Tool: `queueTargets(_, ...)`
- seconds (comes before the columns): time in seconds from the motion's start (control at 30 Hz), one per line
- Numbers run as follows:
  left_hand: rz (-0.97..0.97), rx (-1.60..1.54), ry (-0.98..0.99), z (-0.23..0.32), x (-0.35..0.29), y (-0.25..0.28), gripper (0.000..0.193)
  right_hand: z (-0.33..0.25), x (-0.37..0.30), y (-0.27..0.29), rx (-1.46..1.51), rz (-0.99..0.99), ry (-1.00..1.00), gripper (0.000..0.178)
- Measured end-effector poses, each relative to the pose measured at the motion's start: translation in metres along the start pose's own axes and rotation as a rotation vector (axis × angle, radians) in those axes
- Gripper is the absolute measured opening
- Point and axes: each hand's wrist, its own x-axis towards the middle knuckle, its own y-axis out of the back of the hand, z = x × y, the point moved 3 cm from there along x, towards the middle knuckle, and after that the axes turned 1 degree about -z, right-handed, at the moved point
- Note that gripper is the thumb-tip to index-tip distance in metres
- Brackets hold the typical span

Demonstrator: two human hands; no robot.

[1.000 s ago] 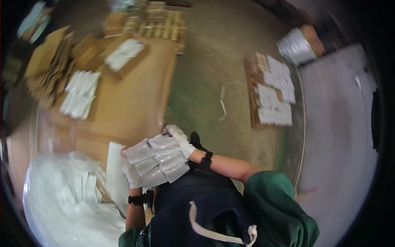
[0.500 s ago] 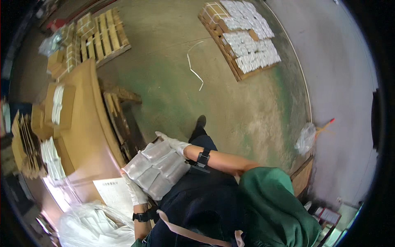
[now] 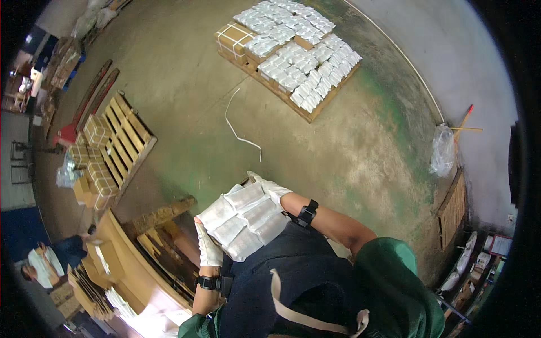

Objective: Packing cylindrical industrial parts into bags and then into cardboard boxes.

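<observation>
Several white packets in clear wrap point(image 3: 243, 221) sit in rows in front of my body, packed as one load. A sliver of brown carton edge shows at their far side; the rest of the carton is hidden. My left hand point(image 3: 209, 246), in a white glove, grips the near left side of the load. My right hand point(image 3: 271, 188), gloved too, holds its far right side, with the fingers wrapped over the edge. Both wrists wear black straps. The load is held against my dark apron, above the floor.
Ahead, a wooden pallet point(image 3: 307, 115) bears rows of similar white packets and a strapped carton point(image 3: 235, 36). Another pallet point(image 3: 125, 143) with strapped boxes stands left. A brown-topped table point(image 3: 141, 267) is at lower left. A white strap point(image 3: 243, 139) lies on the floor. Another person point(image 3: 48, 265) is far left.
My body has turned right, away from the table, and the held load has come along with both hands. The pallet of white packets now shows more fully ahead.
</observation>
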Motion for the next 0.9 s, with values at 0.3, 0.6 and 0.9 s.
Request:
queueTargets(0.3,-0.18,0.188,0.218,0.067,0.201,-0.169,0.08,-0.124,0.093,0.131,0.537,0.086,-0.03,0.048)
queueTargets(0.6,-0.099,0.119,0.403,0.071,0.387,-0.303,0.081,-0.279,0.135,0.25,0.676,0.136,0.071,0.044)
queueTargets(0.9,-0.074,-0.061,0.468,-0.007,0.575,-0.414,0.062,-0.432,0.24,0.424,0.217,0.271,0.178,0.045)
